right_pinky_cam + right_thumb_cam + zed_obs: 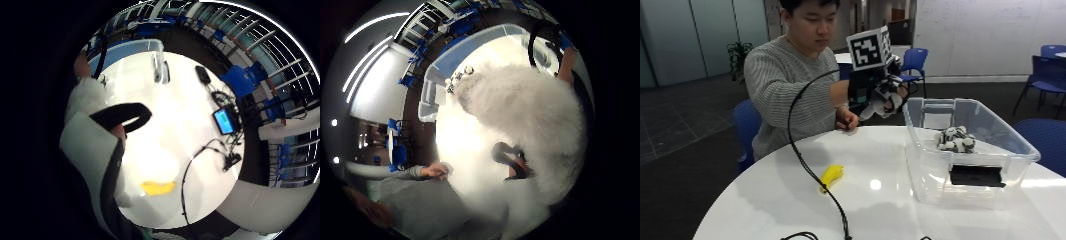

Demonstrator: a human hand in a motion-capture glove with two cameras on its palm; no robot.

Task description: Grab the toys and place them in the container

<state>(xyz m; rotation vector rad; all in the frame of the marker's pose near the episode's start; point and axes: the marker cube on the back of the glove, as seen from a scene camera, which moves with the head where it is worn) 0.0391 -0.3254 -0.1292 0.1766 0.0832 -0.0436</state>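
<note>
Fluffy white plush toy (881, 102) gripped in the gloved hand (874, 90), held beside the clear plastic container (966, 170). Floppy yellow toy (832, 176) lies on the glossy white table (773, 200).

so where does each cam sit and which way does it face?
Outside view: across the table, facing the person; gloved right hand holds a plush toy raised beside the container.
Thumb-side palm view: looks out at the plush toy, container; bare hand shows.
Little-finger-side palm view: looks down on the table, banana toy; strap shows.
Both palm views share the container.
</note>
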